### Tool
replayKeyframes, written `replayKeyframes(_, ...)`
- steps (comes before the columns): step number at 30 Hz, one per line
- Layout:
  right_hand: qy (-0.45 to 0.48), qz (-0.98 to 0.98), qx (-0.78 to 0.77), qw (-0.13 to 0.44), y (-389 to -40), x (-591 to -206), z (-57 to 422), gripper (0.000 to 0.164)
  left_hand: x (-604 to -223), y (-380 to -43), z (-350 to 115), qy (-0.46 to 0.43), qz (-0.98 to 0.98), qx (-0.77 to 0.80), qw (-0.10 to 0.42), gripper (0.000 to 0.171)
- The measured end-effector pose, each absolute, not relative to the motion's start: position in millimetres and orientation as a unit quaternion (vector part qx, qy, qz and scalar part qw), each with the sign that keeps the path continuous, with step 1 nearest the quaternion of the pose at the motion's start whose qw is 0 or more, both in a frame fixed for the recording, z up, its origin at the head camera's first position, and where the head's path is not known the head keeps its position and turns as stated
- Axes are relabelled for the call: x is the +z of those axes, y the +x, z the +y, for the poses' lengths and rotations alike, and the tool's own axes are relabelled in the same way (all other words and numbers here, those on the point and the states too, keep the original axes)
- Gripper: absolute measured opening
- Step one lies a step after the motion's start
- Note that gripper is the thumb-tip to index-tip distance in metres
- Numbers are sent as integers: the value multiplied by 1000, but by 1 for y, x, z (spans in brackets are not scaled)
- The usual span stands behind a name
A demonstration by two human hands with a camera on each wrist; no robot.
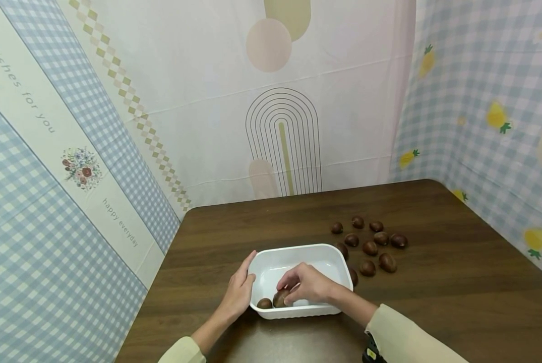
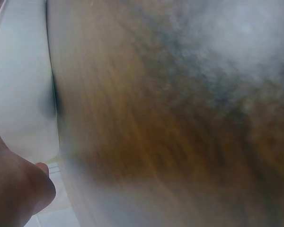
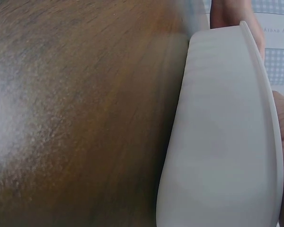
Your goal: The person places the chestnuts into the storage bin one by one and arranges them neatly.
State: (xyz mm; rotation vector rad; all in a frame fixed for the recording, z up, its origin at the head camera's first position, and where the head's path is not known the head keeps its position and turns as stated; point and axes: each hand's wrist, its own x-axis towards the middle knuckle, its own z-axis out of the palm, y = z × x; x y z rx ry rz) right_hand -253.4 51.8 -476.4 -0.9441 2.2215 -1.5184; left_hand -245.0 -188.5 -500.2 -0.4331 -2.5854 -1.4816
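A white rectangular container (image 1: pixel 304 312) stands on the wooden table, its outer wall (image 3: pixel 222 123) filling much of the right wrist view. At its left end my left hand (image 1: pixel 238 293) holds the side, thumb at the rim and fingers along the outside. Inside the container, my right hand (image 1: pixel 313 285) pinches a brown chestnut (image 1: pixel 280 298) low near the front left corner. Beside it lies another chestnut (image 1: pixel 264 303). The left wrist view catches only part of the left hand (image 2: pixel 19 184) against the container; the right hand's fingertips are hidden in the right wrist view.
Several loose chestnuts (image 1: pixel 369 247) lie scattered on the table (image 1: pixel 434 282) to the right of the container, a few close against its right side. Patterned cloths (image 1: pixel 207 101) hang behind the table and on both sides.
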Motion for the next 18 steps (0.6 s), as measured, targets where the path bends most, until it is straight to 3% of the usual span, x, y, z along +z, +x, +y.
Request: replayKeyframes(18,-339,774,-510,161,-252,-475,50,18,-500,-245,-188,-146,-857,-490,66,60)
